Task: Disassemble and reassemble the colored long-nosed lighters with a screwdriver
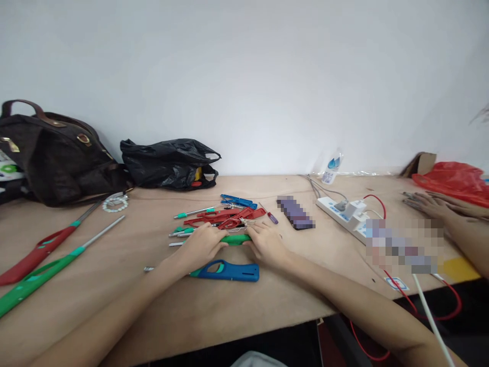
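1. The tan tabletop (pixel 183 326) spreads under both my arms, with a pale wall rising behind it.
2. My right forearm (pixel 362 298) slants in from the lower right corner, bare and nearly straight through the wrist.
3. My left forearm (pixel 118 316) comes in from the lower left and leans toward the middle, its wrist end passing over the rod of the blue long-nosed lighter (pixel 233 271).
4. My left hand (pixel 204 242) is palm down, fingers curled over and thumb pointing inward, closed on the left part of the green lighter handle (pixel 236 239).
5. My right hand (pixel 269 244) mirrors it, knuckles up and fingers bent, pinching the handle's right end; how the hidden fingertips sit beneath, I cannot tell.
6. That blue lighter lies nearer to me than my hands, its grip pointing right.
7. The green handle lies crosswise between my hands, only its middle showing.
8. Just beyond my fingers, red lighter casings (pixel 225 216) lie heaped among metal rods and thin pale wires.
9. Smallest, a purple-handled screwdriver (pixel 272 217) rests just right of that heap.
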`<state>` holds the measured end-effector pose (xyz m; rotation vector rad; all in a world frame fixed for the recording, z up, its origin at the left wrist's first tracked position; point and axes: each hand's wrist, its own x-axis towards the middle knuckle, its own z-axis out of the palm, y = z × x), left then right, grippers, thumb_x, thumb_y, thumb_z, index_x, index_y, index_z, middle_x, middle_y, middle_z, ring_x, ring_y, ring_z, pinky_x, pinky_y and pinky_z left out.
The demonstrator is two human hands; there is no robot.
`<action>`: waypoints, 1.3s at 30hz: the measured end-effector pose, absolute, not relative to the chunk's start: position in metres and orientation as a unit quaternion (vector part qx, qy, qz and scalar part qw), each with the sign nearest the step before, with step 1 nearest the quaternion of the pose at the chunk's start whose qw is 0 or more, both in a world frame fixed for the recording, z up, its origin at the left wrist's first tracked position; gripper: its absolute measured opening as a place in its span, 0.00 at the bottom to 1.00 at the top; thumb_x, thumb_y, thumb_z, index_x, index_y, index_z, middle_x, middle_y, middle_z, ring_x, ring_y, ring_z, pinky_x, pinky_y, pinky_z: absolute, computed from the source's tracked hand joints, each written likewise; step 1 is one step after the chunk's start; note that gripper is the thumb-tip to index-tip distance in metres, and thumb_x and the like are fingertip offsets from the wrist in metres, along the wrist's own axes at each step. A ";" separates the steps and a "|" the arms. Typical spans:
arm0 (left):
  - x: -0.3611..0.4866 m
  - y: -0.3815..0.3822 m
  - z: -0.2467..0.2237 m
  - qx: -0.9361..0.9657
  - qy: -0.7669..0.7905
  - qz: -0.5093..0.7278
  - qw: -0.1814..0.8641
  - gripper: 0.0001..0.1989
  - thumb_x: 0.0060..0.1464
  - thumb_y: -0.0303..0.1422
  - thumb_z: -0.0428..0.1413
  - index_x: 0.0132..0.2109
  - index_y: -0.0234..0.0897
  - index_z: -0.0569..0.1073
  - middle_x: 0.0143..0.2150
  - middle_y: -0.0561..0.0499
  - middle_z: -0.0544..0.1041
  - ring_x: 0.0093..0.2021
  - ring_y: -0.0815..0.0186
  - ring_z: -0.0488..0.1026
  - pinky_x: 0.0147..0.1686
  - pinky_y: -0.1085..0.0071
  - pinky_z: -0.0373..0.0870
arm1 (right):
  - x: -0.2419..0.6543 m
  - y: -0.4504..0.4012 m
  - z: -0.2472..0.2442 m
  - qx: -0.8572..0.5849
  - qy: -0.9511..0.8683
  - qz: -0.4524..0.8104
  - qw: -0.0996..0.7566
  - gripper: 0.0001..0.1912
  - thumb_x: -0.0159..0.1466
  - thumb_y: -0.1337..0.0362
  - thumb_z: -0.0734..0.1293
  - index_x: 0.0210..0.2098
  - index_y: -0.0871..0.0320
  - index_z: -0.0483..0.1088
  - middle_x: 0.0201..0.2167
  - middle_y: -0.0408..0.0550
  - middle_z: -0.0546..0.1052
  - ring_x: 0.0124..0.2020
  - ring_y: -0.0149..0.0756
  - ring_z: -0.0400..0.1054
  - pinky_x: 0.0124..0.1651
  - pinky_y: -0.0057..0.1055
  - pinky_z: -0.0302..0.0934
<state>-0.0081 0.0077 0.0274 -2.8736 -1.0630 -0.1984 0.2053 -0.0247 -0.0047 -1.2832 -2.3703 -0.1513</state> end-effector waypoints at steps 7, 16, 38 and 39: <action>-0.013 0.013 0.028 -0.934 -0.346 -0.083 0.034 0.06 0.61 0.30 0.53 0.39 0.36 0.74 0.34 0.46 0.79 0.36 0.57 0.72 0.38 0.65 0.62 | 0.218 -0.015 0.001 -0.439 -0.875 0.047 0.198 0.10 0.65 0.61 0.66 0.43 0.59 0.71 0.44 0.55 0.77 0.47 0.43 0.70 0.48 0.36 0.61; -0.019 0.017 0.034 -0.932 -0.355 -0.071 0.017 0.07 0.60 0.31 0.55 0.43 0.36 0.75 0.37 0.47 0.80 0.38 0.58 0.73 0.42 0.66 0.63 | 0.239 -0.006 0.006 -0.489 -0.861 0.060 0.125 0.14 0.65 0.64 0.65 0.50 0.61 0.71 0.43 0.57 0.78 0.44 0.43 0.72 0.45 0.33 0.60; -0.009 0.007 0.023 -0.935 -0.336 -0.102 0.052 0.11 0.63 0.36 0.52 0.39 0.34 0.75 0.36 0.47 0.79 0.37 0.59 0.73 0.39 0.65 0.60 | 0.217 -0.021 -0.007 -0.476 -0.866 -0.032 0.151 0.05 0.65 0.66 0.62 0.39 0.60 0.68 0.41 0.57 0.77 0.40 0.43 0.72 0.37 0.32 0.60; -0.009 0.008 0.022 -0.936 -0.332 -0.096 0.072 0.12 0.64 0.36 0.52 0.37 0.34 0.75 0.34 0.46 0.78 0.35 0.59 0.73 0.38 0.65 0.59 | 0.217 -0.021 -0.007 -0.478 -0.866 -0.028 0.147 0.05 0.65 0.66 0.62 0.40 0.60 0.68 0.41 0.57 0.77 0.40 0.43 0.72 0.37 0.32 0.60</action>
